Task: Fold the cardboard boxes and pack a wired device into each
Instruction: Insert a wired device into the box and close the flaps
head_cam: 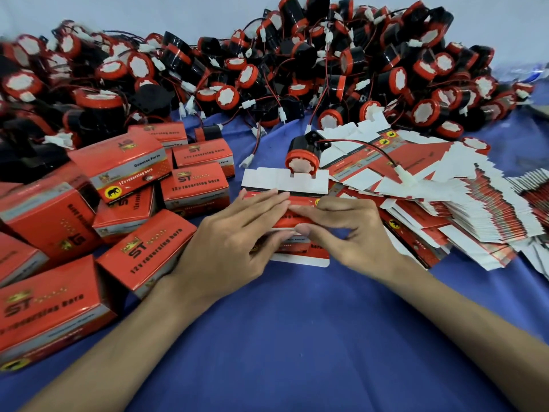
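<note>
A flat, unfolded red-and-white cardboard box (285, 181) lies on the blue cloth at the centre. My left hand (234, 233) lies across its left half with fingers stretched out on top. My right hand (350, 227) pinches the box's middle panel between thumb and curled fingers. Just behind the box stands one black horn with a red rim (303, 157); its black and red wire runs right to a white plug (405, 175).
Several folded red boxes (124, 168) are piled at the left. A fanned stack of flat box blanks (463, 209) spreads at the right. A large heap of black-and-red wired horns (267, 63) fills the back. Blue cloth (297, 337) covers the near table.
</note>
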